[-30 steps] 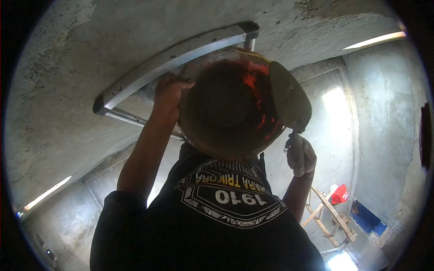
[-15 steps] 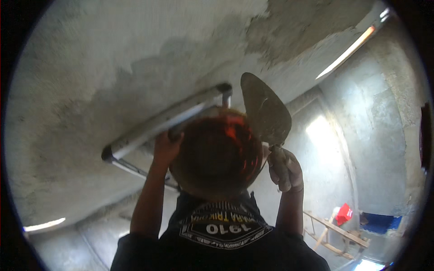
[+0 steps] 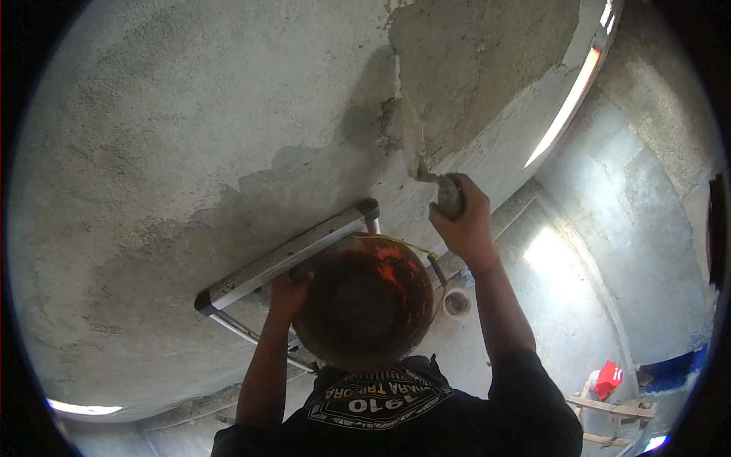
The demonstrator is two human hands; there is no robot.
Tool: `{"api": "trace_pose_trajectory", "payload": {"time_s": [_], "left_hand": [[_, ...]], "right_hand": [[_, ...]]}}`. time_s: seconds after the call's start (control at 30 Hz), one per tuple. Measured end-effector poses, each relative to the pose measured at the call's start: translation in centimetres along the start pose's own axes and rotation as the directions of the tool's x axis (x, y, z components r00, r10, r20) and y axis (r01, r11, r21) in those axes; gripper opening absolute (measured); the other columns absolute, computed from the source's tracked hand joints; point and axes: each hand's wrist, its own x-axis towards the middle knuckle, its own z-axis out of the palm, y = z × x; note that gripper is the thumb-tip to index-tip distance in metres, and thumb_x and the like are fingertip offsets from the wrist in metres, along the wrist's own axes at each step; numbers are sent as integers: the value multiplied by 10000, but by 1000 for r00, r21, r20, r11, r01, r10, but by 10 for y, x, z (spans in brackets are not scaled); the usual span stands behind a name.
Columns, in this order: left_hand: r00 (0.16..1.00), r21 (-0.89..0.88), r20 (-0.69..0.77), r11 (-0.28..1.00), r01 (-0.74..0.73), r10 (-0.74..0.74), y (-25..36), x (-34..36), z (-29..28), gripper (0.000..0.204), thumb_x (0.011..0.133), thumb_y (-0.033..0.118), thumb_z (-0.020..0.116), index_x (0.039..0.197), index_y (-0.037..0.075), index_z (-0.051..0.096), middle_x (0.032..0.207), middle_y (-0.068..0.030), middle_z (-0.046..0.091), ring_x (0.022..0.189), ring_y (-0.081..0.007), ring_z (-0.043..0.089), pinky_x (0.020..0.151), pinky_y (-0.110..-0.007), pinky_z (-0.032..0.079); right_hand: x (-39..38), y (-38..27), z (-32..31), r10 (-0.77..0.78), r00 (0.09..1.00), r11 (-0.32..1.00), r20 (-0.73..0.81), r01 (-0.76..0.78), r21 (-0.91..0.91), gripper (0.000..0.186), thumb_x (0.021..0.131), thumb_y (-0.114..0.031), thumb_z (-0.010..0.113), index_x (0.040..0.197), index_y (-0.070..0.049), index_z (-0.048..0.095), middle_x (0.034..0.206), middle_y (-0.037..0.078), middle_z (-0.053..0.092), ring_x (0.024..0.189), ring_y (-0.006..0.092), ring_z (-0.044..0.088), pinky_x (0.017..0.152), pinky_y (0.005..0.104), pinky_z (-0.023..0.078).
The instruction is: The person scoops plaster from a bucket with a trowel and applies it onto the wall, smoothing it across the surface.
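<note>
My right hand is closed round the handle of a trowel. Its blade is seen nearly edge-on, set against the grey plaster wall at the border of a darker wet patch. A round bucket, dark inside with orange-red showing through, sits in front of my chest. My left hand grips the bucket's left rim, some of its fingers hidden. How much mortar lies in the dark bottom cannot be made out.
An aluminium ladder with black corner caps stands between bucket and wall. Far below are a small round pail, a wooden trestle and a red bag. A bright slit opening cuts the upper right.
My right hand has swung the trowel up from beside the bucket to the wall, turning its blade from broadside to edge-on. The bucket sits slightly lower in view with my left hand still on it.
</note>
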Motion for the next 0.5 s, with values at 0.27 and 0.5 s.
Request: {"api": "trace_pose_trajectory", "payload": {"time_s": [0.27, 0.5], "left_hand": [[1000, -79, 11, 997, -15, 16, 0, 1, -4, 591, 762, 240, 722, 1244, -34, 516, 1221, -227, 573, 1165, -340, 531, 1002, -390, 384], [1000, -66, 5, 998, 13, -12, -9, -1, -3, 557, 774, 197, 692, 1249, -32, 514, 1246, -220, 560, 1204, -331, 502, 1028, -391, 357]], "right_hand": [[43, 51, 56, 42, 999, 975, -28, -47, -215, 319, 698, -120, 661, 976, -18, 543, 914, 204, 615, 788, 402, 615, 661, 462, 501], [30, 99, 55, -22, 999, 938, 33, 32, -346, 321, 725, -139, 653, 1010, -56, 533, 838, 168, 632, 745, 389, 626, 648, 465, 516]]}}
